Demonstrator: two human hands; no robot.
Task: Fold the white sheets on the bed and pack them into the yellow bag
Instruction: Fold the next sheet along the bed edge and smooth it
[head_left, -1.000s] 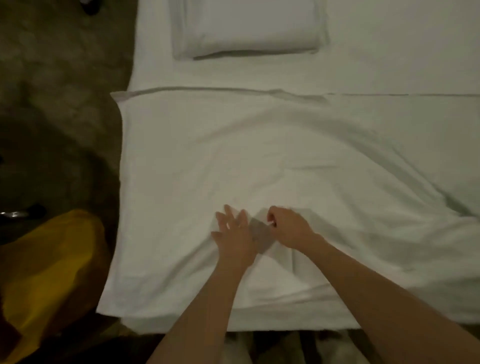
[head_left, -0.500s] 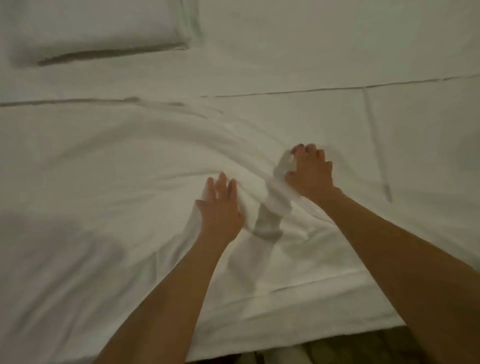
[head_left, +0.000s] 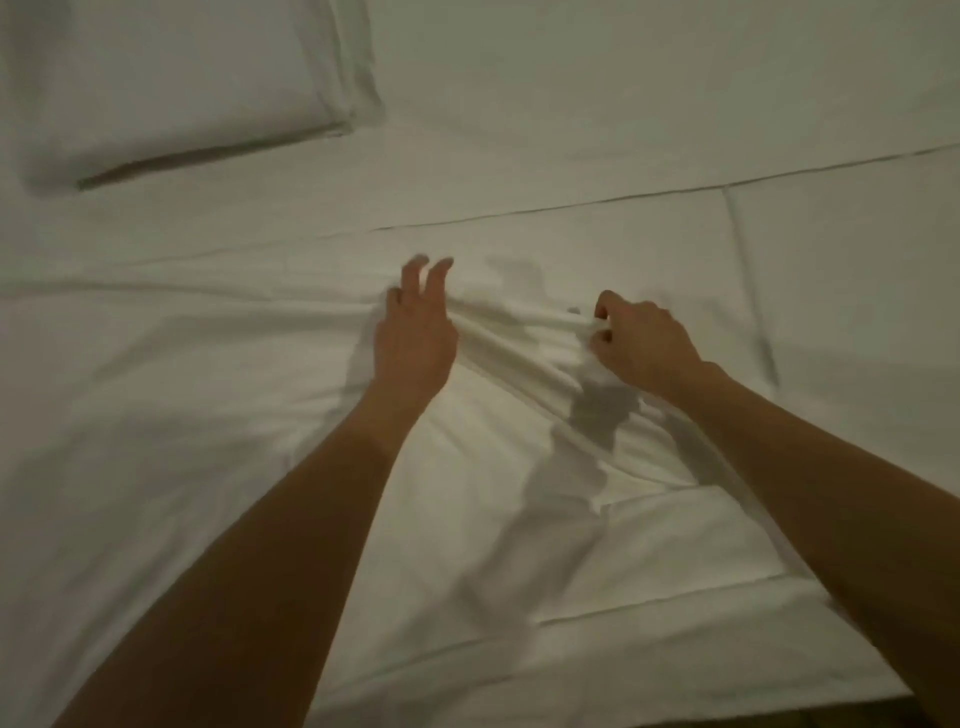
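No readable writing on any fabric. White sheet spread across the bed, bunched into a ridge at centre. Left hand pinches the ridge's left end, two fingers extended, thumb hidden. Right hand grips the right end, fingers curled. Pillow far left, cut off by the frame edge.

There was one plump white fabric pillow at the far left of the bed. Two bare hands showed, the left hand and the right hand. One loose, rumpled white cotton sheet lay spread across the near side.
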